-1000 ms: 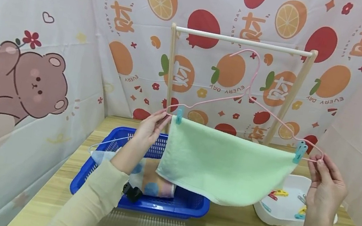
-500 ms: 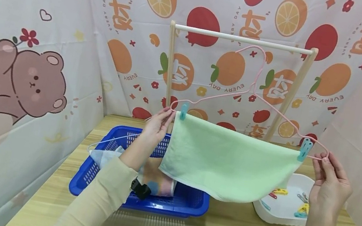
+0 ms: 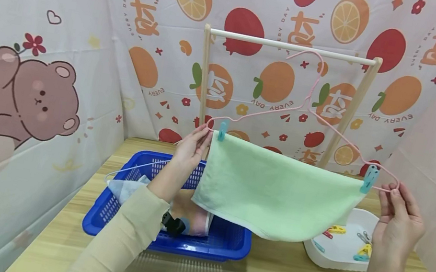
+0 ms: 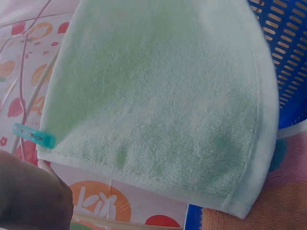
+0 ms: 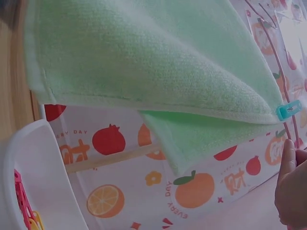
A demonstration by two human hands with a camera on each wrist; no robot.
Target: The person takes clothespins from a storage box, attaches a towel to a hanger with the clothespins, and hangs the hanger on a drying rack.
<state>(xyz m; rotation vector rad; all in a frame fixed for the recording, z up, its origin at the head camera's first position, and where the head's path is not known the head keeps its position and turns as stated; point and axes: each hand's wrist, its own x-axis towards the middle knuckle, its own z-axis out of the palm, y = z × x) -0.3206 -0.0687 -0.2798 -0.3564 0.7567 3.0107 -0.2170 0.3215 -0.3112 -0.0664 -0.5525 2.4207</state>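
Observation:
A pink wire hanger (image 3: 267, 110) is held up between both hands, tilted so its right end sits lower. Draped over its lower bar is a pale green towel (image 3: 278, 190), fixed by a blue clothespin (image 3: 222, 131) at the left and another blue clothespin (image 3: 370, 179) at the right. My left hand (image 3: 189, 150) pinches the hanger's left corner; in the left wrist view the clothespin (image 4: 33, 135) is just beyond that hand. At the right corner, my right hand (image 3: 399, 221) pinches the hanger between thumb and fingers. The hanger's hook (image 3: 308, 55) appears near the rack's bar.
Behind the towel stands a wooden rack with a white bar (image 3: 292, 46). A blue basket (image 3: 198, 249) at left holds a patterned towel (image 3: 189, 199) and a light-blue hanger (image 3: 137, 169). At right, a white tray (image 3: 316, 258) holds several clothespins. Printed cloth forms the backdrop.
Both hands have raised the hanger and towel slightly and shifted them right. The hook now overlaps the rack's bar in the head view. Both grips stay the same.

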